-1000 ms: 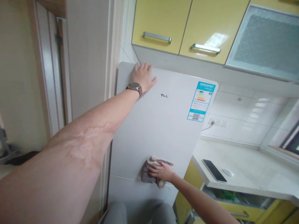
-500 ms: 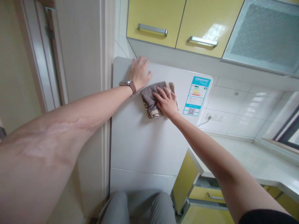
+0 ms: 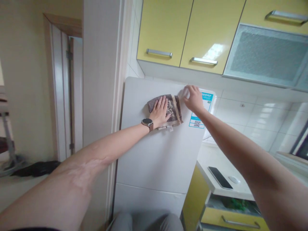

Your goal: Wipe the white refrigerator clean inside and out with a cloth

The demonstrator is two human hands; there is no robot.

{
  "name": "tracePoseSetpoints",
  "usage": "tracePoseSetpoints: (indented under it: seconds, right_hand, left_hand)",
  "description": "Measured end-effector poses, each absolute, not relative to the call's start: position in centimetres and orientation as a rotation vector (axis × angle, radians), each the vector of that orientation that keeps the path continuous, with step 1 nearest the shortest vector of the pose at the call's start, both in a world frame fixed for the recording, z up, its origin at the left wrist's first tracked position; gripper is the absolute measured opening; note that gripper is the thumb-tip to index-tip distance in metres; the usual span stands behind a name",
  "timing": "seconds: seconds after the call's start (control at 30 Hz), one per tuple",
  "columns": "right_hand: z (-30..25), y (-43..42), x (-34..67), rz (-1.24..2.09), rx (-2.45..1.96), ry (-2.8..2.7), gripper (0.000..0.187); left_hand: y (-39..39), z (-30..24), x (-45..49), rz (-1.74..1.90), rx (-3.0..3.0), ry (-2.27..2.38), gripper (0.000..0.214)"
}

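A folded brown patterned towel [image 3: 174,109] with a beige border lies pressed against the white refrigerator door [image 3: 154,160]. My left hand [image 3: 159,113], with a watch on its wrist, rests flat on the towel, fingers stretched out. To the right, my right hand [image 3: 193,99] is at the upper part of the door, off the towel. Its fingers are curled in towards the thumb; whatever may be between them I cannot make out. It partly covers the blue and white energy label [image 3: 197,124]. A small white tag shows below the towel.
Yellow wall cabinets [image 3: 166,29] with metal handles hang above the refrigerator. At right, a phone [image 3: 220,177] and a white oval object [image 3: 234,180] lie on the countertop [image 3: 207,157], above a yellow drawer [image 3: 231,218]. A door frame [image 3: 103,80] stands close on the left.
My right hand has left the towel and moved up and right, its fingers now curled. My left hand has come down from the door's top onto the towel. The view has shifted.
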State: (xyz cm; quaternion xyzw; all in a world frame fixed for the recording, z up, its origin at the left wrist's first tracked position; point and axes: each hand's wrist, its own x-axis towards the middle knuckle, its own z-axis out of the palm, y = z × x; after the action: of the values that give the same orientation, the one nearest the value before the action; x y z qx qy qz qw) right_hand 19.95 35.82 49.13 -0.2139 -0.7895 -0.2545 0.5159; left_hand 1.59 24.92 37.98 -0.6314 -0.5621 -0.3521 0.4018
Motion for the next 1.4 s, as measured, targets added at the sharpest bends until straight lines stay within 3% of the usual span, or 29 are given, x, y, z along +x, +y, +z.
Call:
tracePoseSetpoints:
  seconds: [0.13,0.33,0.47,0.57,0.8,0.93,1.1,1.4]
  right_hand:
    - [51.7,38.5,20.2,-0.644,-0.716,-1.895,0.046]
    - [50.3,39.9,19.0,-0.684,-0.713,-1.778,0.049]
    - [49.9,38.8,18.8,-0.657,-0.743,-1.791,0.056]
    - [49.7,37.7,18.7,-0.645,-0.77,-1.794,0.062]
    - [49.0,36.1,18.1,-0.636,-0.839,-1.729,0.054]
    - [49.0,36.3,18.0,-0.668,-0.866,-1.695,0.04]
    - [49.1,36.9,17.8,-0.647,-0.846,-1.658,0.033]
    - [49.2,37.6,17.5,-0.611,-0.815,-1.616,0.035]
  left_hand:
    - [25.7,38.0,2.5,-0.924,-1.543,-1.451,0.097]
    - [24.5,37.8,-0.2,-0.82,-1.597,-1.443,0.098]
    - [22.5,34.3,-3.9,-0.872,-1.496,-1.576,0.099]
    - [21.1,27.5,-6.3,-0.888,-1.41,-1.742,0.098]
    - [19.1,3.2,-7.7,-0.999,-1.18,-2.159,0.096]
    - [20.2,-2.9,-8.5,-1.041,-1.245,-2.101,0.097]
    - [20.5,3.0,-9.6,-0.988,-1.271,-2.013,0.092]
    - [22.0,30.8,-11.9,-1.077,-1.459,-1.636,0.099]
